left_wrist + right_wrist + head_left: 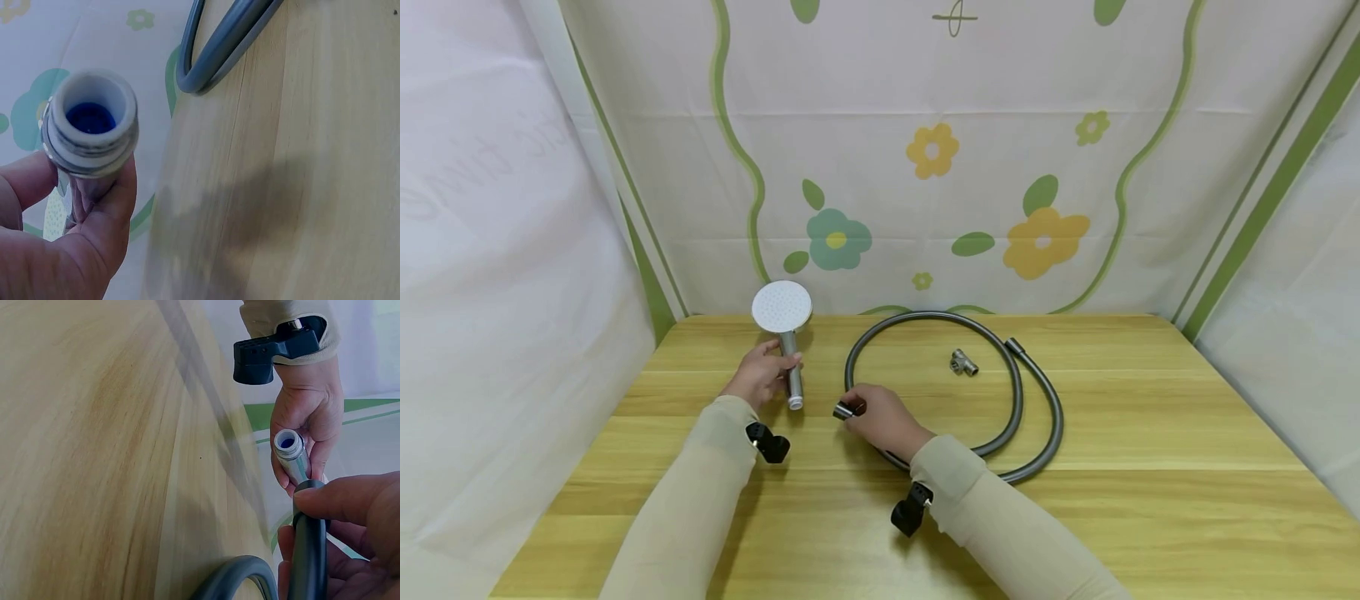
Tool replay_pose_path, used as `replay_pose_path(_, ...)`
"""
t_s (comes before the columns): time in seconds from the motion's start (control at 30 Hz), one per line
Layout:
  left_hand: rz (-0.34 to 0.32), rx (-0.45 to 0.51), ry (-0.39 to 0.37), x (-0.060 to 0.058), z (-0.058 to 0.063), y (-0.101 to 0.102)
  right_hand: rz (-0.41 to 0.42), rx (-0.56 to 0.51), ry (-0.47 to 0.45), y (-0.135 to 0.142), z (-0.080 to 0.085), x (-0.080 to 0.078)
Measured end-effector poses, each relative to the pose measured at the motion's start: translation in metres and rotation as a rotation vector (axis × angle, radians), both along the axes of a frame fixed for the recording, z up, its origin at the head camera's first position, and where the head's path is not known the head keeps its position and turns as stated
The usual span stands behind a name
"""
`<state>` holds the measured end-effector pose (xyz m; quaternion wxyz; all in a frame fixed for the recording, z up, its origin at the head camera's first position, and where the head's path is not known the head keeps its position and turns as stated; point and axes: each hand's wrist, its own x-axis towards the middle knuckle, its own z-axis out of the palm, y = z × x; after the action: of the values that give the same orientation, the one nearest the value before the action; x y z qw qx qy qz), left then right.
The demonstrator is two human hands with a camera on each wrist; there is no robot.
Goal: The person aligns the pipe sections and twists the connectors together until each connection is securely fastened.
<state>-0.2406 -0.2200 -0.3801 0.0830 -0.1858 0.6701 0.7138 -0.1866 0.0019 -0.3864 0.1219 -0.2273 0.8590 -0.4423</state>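
Left of centre in the head view, the left hand (760,375) pinches the shower head (782,307) by its handle (793,385), threaded end (795,403) below the fingers. Near centre, the right hand (883,419) pinches one end of the hose (934,315), just apart from that thread. Whether the shower head clears the bench (1135,417) is hard to tell.

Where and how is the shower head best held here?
Take the shower head by its slim handle, coming from the left, as the left hand does. The handle looks easier to wrap than the wide face, and this should leave the threaded end bare.
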Motion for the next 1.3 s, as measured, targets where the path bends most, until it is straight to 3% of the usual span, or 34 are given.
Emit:
replay_pose_path(0.6,0.066,0.092,0.039,0.002,0.010,0.012,-0.016,-0.079,-0.031,0.009,-0.001,-0.005)
replay_pose_path(1.3,0.051,0.165,0.104,0.010,0.027,0.036,-0.069,-0.104,-0.027,0.023,0.007,0.000)
